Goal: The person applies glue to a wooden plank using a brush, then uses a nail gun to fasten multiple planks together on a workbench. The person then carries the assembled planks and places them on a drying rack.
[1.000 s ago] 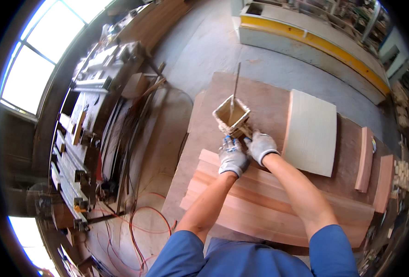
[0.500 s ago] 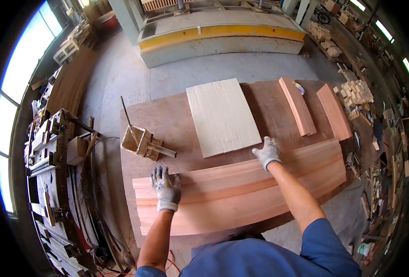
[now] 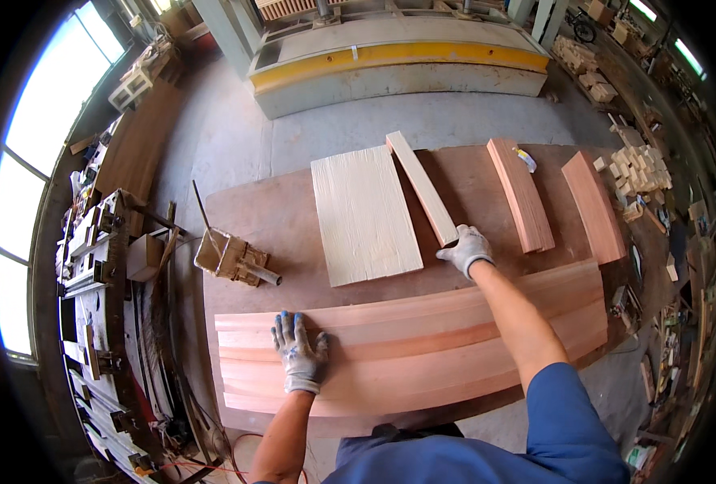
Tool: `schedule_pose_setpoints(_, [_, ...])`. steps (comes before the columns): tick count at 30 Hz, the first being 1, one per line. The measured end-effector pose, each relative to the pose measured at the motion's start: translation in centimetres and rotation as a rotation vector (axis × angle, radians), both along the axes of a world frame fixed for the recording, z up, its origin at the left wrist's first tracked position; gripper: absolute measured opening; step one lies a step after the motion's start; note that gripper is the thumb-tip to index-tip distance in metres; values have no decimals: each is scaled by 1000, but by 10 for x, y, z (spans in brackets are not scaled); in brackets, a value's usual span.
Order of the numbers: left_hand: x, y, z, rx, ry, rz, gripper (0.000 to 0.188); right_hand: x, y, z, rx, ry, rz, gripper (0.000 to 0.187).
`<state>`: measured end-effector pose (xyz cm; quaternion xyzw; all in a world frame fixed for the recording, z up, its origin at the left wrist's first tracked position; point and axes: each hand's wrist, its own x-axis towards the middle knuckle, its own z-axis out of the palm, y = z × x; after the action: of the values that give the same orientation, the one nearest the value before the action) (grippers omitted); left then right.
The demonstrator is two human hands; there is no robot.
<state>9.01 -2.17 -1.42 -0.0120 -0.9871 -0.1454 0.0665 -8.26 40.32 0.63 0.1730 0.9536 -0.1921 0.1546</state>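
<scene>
On the desk, near edge: wide reddish panel, long axis left to right, flat. Left hand lies open, palm down, on its left end. Right hand, beyond the panel's far edge, closes its grip on the near end of a pale slat, which points away, leaning left. Slat seems just picked up; placing looks undone.
</scene>
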Motion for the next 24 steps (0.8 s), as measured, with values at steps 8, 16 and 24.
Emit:
schedule_pose_setpoints(8, [-9, 2, 3, -8, 1, -33, 74, -5, 2, -27, -132, 209, -321, 57])
schedule_pose_setpoints(16, [-11, -9, -12, 5, 116, -60, 66, 99, 38, 74, -1305, 443, -695, 32])
schedule_pose_setpoints(24, [9, 57, 17, 262, 205, -219, 86, 337, 47, 140, -1230, 547, -622, 43])
